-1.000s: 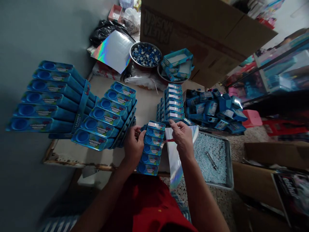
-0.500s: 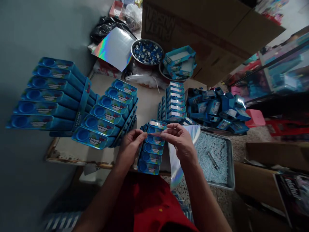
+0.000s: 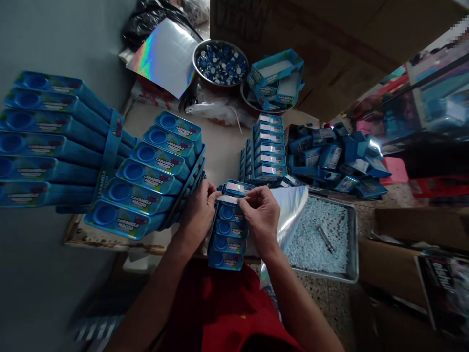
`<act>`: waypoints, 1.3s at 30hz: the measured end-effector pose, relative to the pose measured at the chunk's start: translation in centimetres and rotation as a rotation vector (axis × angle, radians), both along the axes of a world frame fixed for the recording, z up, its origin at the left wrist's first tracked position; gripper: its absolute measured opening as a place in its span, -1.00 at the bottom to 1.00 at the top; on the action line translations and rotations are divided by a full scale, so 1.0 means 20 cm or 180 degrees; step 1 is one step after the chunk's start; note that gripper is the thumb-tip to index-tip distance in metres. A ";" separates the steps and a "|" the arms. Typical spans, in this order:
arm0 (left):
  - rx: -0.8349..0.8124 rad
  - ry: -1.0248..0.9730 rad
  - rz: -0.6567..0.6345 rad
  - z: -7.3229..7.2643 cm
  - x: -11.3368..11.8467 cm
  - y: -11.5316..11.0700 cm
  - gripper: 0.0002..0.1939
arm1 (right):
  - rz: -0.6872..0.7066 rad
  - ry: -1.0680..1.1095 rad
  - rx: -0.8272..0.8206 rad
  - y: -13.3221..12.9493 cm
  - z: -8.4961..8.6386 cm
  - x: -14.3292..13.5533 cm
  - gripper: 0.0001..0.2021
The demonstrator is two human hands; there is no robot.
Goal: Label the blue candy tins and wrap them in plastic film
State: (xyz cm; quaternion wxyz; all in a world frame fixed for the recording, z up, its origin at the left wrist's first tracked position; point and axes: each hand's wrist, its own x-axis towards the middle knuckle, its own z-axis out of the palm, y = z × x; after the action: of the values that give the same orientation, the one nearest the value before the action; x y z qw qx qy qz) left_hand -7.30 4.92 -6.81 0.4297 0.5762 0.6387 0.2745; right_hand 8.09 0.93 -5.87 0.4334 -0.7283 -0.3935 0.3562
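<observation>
A short whitish strip (image 3: 228, 199) is stretched between my two hands, lying across the second box from the far end of a small row of blue candy boxes (image 3: 231, 229). The thumb and fingertips of my left hand (image 3: 198, 210) pinch its left end. At its right end, my right hand (image 3: 261, 212) pinches it with bent fingers. The farthest box in this row bears a similar pale strip (image 3: 239, 187) across its top. Nearer boxes show bare round blue windows and "Caramelo Macizo" lettering.
Larger boxes (image 3: 126, 215) stand fanned at left. Behind my right hand is a row of strip-topped boxes (image 3: 270, 159), beside a heap of blue boxes (image 3: 330, 156). A metal tray (image 3: 353, 244) of small pale pieces sits right; a bowl (image 3: 196, 61) of blue-white discs stands behind.
Both hands have lowered the strip onto the second box, where it now lies flatter. My right fingers have curled in closer. The whole view has shifted slightly.
</observation>
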 end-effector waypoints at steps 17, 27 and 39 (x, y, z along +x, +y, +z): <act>-0.1340 -0.1557 0.1342 -0.17 0.13 -0.10 -0.47 | -0.0042 0.0435 -0.0143 0.02 -0.10 0.04 -0.53; 0.0789 0.0372 0.1014 0.14 0.16 -0.08 -0.76 | 0.0383 -0.0679 0.0069 -0.19 -0.16 0.79 -0.84; -0.0008 0.1203 -0.0656 -0.17 0.93 -0.10 -0.67 | 0.2789 -0.2406 0.0081 0.24 -0.26 1.08 -0.78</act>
State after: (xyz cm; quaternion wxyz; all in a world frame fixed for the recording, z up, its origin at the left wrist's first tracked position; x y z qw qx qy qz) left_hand 11.29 2.83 -10.24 0.3288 0.6792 0.6460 0.1154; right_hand 29.69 5.64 -11.16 0.0836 -0.5688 -0.7901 0.2127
